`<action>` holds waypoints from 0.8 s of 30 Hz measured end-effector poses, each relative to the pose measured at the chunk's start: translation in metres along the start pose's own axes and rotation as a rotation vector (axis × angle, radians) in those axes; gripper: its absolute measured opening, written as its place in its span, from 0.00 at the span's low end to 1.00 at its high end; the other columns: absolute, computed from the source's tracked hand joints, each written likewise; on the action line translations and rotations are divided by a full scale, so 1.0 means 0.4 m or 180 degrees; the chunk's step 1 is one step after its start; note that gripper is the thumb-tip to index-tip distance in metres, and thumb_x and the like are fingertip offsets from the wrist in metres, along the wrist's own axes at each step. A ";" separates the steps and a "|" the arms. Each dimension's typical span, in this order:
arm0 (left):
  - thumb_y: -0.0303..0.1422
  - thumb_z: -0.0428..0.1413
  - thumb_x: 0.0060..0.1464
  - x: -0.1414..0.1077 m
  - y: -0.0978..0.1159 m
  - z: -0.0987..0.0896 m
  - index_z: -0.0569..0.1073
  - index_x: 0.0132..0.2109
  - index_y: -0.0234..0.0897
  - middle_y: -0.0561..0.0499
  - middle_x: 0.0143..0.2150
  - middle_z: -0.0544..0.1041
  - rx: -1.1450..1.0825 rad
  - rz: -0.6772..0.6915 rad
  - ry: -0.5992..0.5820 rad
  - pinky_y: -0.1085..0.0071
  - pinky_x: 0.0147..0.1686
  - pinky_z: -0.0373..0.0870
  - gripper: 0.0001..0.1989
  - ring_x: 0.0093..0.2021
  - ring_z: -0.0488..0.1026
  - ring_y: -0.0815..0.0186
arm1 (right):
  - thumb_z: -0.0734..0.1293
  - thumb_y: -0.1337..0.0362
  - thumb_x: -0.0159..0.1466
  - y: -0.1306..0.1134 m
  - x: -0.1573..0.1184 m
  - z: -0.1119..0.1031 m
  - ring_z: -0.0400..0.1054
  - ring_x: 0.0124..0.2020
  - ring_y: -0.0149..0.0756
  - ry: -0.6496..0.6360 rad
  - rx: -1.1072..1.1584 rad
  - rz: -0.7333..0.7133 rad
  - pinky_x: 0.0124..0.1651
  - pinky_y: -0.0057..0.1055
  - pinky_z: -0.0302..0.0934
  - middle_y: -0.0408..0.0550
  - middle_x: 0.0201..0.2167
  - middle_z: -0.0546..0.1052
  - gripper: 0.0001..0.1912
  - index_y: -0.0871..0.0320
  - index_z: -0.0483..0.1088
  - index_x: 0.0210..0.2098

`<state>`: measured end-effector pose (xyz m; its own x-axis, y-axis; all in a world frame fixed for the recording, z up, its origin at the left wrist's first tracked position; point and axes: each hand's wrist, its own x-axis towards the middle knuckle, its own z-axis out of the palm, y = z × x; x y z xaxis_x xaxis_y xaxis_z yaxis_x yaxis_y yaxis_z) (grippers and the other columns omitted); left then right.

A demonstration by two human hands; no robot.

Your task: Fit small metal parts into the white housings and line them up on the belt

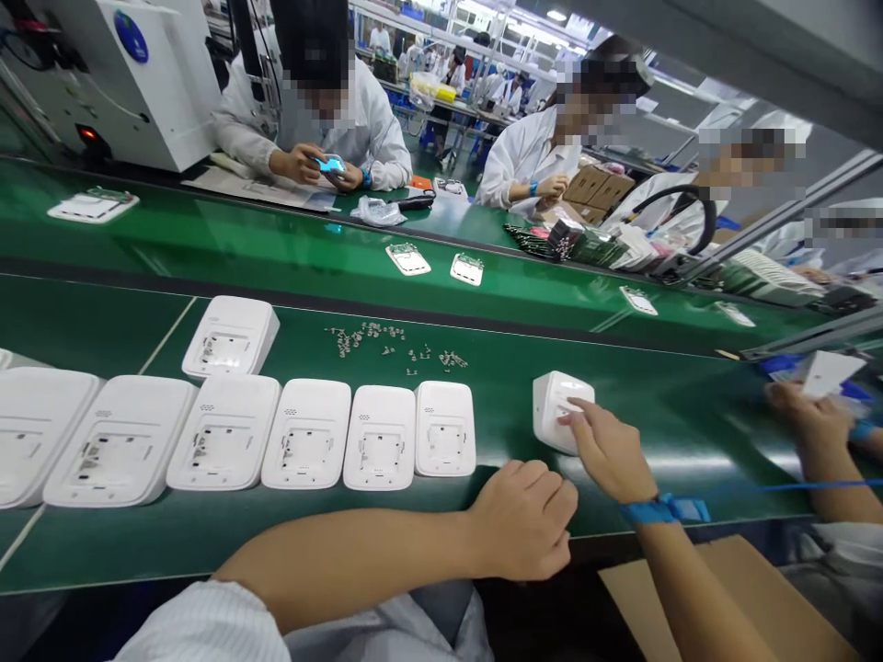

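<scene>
My right hand [611, 450], wearing a blue wrist strap [663, 510], has its fingers pressed together on the near face of a white plastic housing [548, 414]. That housing stands apart, to the right of a row of similar ones on the green bench. At the bench's front edge, my left hand [524, 519] is closed with the fingers curled under. Its fingertips are hidden, so I cannot tell whether anything is in it. Nearest to it in the row is a white housing [445, 430] with a recessed rectangular bay. Further left lie several more, including another housing [231, 338] behind the row.
Small metal parts [372, 336] lie scattered behind the row. A green conveyor [290, 248] beyond carries white covers with circuit boards [408, 259]. At right, a co-worker's hand [814, 414] holds a white piece. Across the line, people sit near a white machine [152, 83].
</scene>
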<state>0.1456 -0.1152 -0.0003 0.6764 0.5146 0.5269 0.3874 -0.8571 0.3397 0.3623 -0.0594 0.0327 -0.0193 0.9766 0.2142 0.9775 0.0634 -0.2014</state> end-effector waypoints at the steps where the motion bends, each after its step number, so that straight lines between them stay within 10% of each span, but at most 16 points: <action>1: 0.36 0.48 0.59 0.000 0.001 -0.007 0.67 0.55 0.26 0.39 0.50 0.72 0.0111 -0.0015 0.0033 0.61 0.44 0.62 0.21 0.51 0.67 0.55 | 0.50 0.52 0.71 -0.037 -0.004 -0.009 0.72 0.47 0.48 -0.0162 0.0155 -0.0171 0.51 0.44 0.61 0.53 0.40 0.80 0.25 0.58 0.69 0.54; 4: 0.38 0.46 0.62 -0.006 0.007 -0.024 0.62 0.62 0.22 0.33 0.61 0.65 0.0444 0.0036 0.0034 0.57 0.53 0.59 0.28 0.62 0.59 0.48 | 0.54 0.52 0.71 -0.134 0.009 -0.043 0.75 0.38 0.42 -0.0588 0.0340 -0.0524 0.40 0.35 0.65 0.48 0.34 0.80 0.21 0.55 0.71 0.52; 9: 0.42 0.45 0.62 -0.014 0.020 -0.032 0.62 0.63 0.23 0.33 0.62 0.65 0.0795 0.0075 -0.0149 0.55 0.54 0.57 0.30 0.63 0.58 0.47 | 0.60 0.60 0.69 -0.308 0.148 -0.068 0.72 0.38 0.41 -0.0184 0.0369 -0.1493 0.40 0.35 0.65 0.50 0.36 0.78 0.13 0.56 0.75 0.42; 12: 0.45 0.47 0.61 -0.015 0.027 -0.024 0.63 0.62 0.25 0.33 0.61 0.65 0.0944 -0.0071 -0.0209 0.58 0.49 0.58 0.31 0.57 0.64 0.49 | 0.63 0.66 0.67 -0.443 0.268 -0.035 0.72 0.42 0.38 -0.0964 0.0434 -0.2124 0.46 0.33 0.64 0.48 0.41 0.79 0.09 0.56 0.76 0.40; 17: 0.49 0.47 0.59 -0.017 0.025 0.001 0.69 0.54 0.29 0.37 0.51 0.71 0.0833 -0.0455 -0.0295 0.58 0.47 0.56 0.28 0.51 0.65 0.49 | 0.70 0.60 0.64 -0.584 0.400 0.073 0.72 0.40 0.44 -0.1680 -0.0659 -0.1352 0.38 0.34 0.64 0.53 0.37 0.78 0.07 0.57 0.76 0.37; 24: 0.48 0.48 0.59 -0.012 0.012 -0.004 0.70 0.54 0.32 0.43 0.53 0.72 0.0381 -0.0192 -0.0352 0.57 0.53 0.55 0.25 0.57 0.61 0.52 | 0.73 0.60 0.62 -0.576 0.418 0.175 0.73 0.40 0.43 -0.1676 -0.0667 -0.1243 0.38 0.32 0.62 0.52 0.38 0.78 0.08 0.57 0.74 0.35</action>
<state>0.1430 -0.1215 0.0001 0.7120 0.5648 0.4172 0.4967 -0.8251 0.2692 0.1190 0.1038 0.0479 -0.4262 0.8633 -0.2702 0.8971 0.4418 -0.0035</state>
